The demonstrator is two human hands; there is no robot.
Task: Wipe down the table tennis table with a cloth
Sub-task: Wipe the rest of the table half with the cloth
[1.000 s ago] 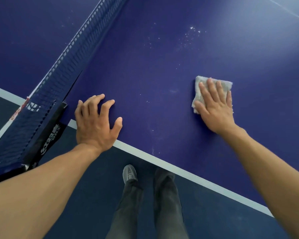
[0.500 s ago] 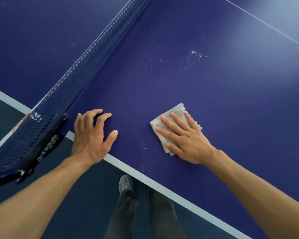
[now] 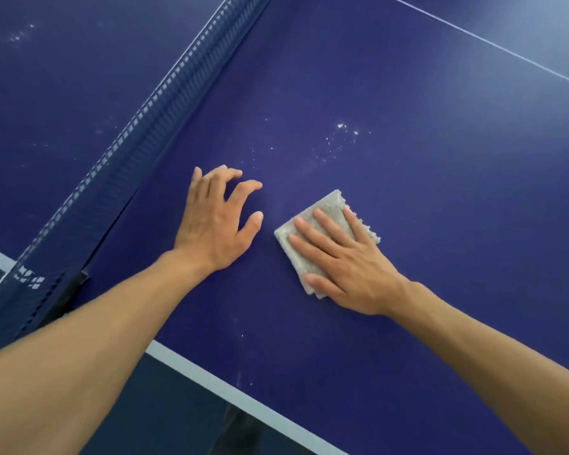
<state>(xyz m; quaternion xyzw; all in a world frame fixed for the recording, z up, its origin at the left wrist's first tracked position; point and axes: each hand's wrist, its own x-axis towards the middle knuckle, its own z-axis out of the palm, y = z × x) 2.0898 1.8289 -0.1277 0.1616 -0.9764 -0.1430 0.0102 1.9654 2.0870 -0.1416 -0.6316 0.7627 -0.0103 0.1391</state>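
cloth (image 3: 319,213) flat beneath right hand (image 3: 345,262)

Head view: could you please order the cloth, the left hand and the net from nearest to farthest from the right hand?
1. Cloth: directly under the right hand, which presses it flat.
2. Left hand: just to the left, apart from the cloth.
3. Net: farther left, beyond the left hand.

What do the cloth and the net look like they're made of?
The cloth looks like pale, matte terry or woven fabric: fuzzy surface, frayed edge. The net looks like dark synthetic mesh, open weave visible, with a white tape band on top; fibre uncertain.
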